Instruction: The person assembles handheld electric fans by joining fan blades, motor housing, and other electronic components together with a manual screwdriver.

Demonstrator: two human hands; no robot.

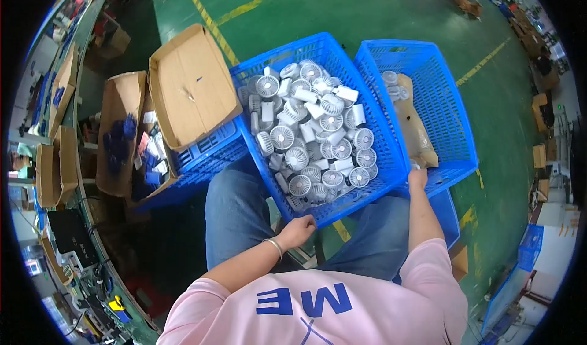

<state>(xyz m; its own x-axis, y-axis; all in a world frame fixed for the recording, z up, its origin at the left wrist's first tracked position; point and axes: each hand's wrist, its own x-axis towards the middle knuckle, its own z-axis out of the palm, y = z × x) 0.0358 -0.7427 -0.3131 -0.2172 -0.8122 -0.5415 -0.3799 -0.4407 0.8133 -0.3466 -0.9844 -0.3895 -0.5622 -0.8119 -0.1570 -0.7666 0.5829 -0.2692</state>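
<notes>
A blue plastic basket [287, 205] in front of me is heaped with white handheld fans [296, 158], each with a round grille. At its near rim is my left hand [298, 231], with fingers curled closed; whatever they hold, if anything, is hidden. My right hand [417, 179] reaches over the near side of a second blue basket [455, 125] on the right. Its fingers are closed at a small whitish piece, apparently a handheld fan, only partly visible. Inside that basket lies a brown cardboard sheet [413, 128], with a few more fans [394, 87] at its far end.
To the left, an open cardboard tray [192, 88] rests on another blue basket [208, 161]. Beside it, a cardboard box [117, 161] contains dark blue parts. A cluttered workbench [92, 247] runs along the left. Yellow lines [205, 15] mark the green floor.
</notes>
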